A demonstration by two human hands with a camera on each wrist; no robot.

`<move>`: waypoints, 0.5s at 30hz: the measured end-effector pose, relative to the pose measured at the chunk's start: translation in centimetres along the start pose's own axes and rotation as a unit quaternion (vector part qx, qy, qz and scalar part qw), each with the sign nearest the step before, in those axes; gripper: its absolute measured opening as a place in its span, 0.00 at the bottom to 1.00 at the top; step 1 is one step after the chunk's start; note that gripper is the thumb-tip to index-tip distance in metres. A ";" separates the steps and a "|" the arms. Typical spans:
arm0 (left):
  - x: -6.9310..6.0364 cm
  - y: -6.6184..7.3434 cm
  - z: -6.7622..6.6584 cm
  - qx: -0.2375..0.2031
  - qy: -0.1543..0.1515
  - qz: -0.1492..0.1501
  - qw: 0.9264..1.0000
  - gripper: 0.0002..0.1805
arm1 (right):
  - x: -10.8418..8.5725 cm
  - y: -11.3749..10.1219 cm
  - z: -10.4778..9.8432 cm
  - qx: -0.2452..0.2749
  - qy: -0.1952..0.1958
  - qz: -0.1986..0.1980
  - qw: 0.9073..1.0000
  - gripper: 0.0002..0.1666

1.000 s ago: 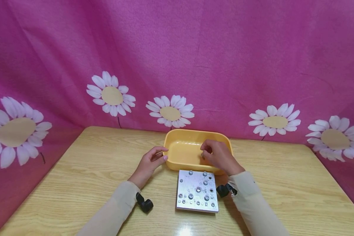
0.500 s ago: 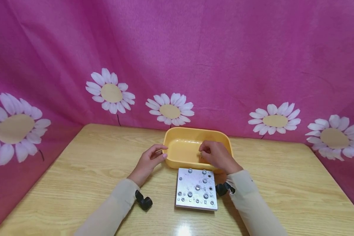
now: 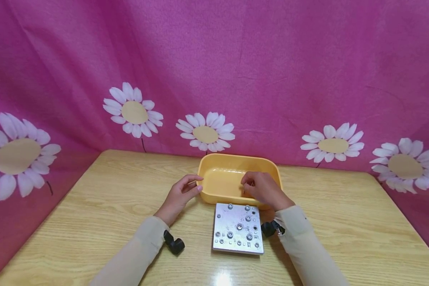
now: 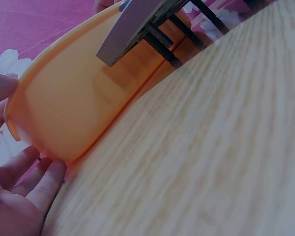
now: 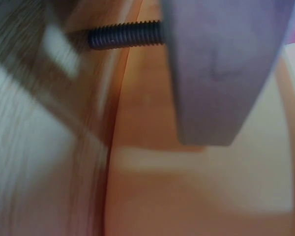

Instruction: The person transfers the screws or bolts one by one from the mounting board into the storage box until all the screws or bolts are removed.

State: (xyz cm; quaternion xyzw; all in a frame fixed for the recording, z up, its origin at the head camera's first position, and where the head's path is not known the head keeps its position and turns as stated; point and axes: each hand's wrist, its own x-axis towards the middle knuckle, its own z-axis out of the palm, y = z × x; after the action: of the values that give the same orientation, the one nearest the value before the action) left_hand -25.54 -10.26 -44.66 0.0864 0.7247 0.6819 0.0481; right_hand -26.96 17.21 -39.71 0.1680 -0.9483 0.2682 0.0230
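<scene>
My left hand [image 3: 176,199] touches the left end of the yellow plastic bin [image 3: 221,200], its fingertips at the rim and outer wall. In the left wrist view, the fingers [image 4: 42,184] lie fairly straight against that wall. My right hand [image 3: 263,188] reaches down inside the bin, thumb and forefinger together. A small metal piece [image 3: 244,191] shows faintly at those fingertips; its kind is too small to tell. In front of the bin lies a square metal plate [image 3: 236,222] fitted with several socket-head bolts. Threaded bolt ends [image 5: 125,35] stick out beneath it.
The wooden table [image 3: 121,190] carries the bin and plate, which stand close together. Behind its far edge hangs a pink cloth [image 3: 264,71] with printed daisies. Black wrist cameras sit at the left cuff [image 3: 174,243] and right cuff [image 3: 271,229].
The head view has shifted slightly. Both hands keep nearly the same places; the small metal piece at the right fingertips was plainer a second ago.
</scene>
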 end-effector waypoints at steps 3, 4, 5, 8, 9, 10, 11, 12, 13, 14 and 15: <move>0.0 0.0 0.0 0.001 -0.001 -0.005 1.000 0.16 | 0.0 0.0 0.0 -0.001 0.002 -0.001 1.000 0.03; 0.1 0.0 0.0 0.001 -0.002 -0.007 1.000 0.16 | 0.0 0.0 0.0 -0.001 0.002 0.000 1.000 0.04; 0.1 0.0 -0.1 0.002 -0.002 -0.009 1.000 0.17 | 0.0 0.0 0.0 -0.001 0.002 0.000 1.000 0.05; 0.1 0.2 -0.1 0.003 -0.005 -0.017 1.000 0.18 | 0.0 -0.1 0.0 0.001 0.000 0.004 1.000 0.06; 0.0 0.3 -0.1 0.004 -0.006 -0.019 1.000 0.18 | -0.1 -0.1 -0.1 0.002 0.001 0.003 1.000 0.07; -0.1 0.5 0.0 0.005 -0.008 -0.021 1.000 0.18 | -0.1 -0.1 -0.1 0.002 0.001 0.002 1.000 0.07; -0.2 0.8 0.0 0.006 -0.009 -0.022 1.000 0.18 | -0.1 -0.1 -0.1 0.002 0.004 0.000 1.000 0.07; -0.4 1.1 0.0 0.006 -0.011 -0.023 1.000 0.18 | -0.1 -0.1 -0.1 0.001 0.008 -0.004 1.000 0.07; -0.5 1.4 0.1 0.008 -0.012 -0.023 1.000 0.18 | 0.0 -0.1 -0.1 0.001 0.012 -0.008 1.000 0.06; -0.7 1.8 0.1 0.009 -0.012 -0.022 1.000 0.18 | 0.0 -0.1 -0.1 0.000 0.016 -0.012 1.000 0.06; -0.9 2.1 0.1 0.010 -0.012 -0.022 1.000 0.18 | 0.0 0.0 -0.1 -0.001 0.020 -0.017 1.000 0.06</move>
State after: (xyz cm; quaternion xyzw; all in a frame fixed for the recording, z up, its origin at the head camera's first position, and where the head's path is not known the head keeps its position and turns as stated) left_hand -24.51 -10.18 -42.64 0.0789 0.7326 0.6723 0.0708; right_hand -26.93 17.22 -39.66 0.1785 -0.9449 0.2705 0.0470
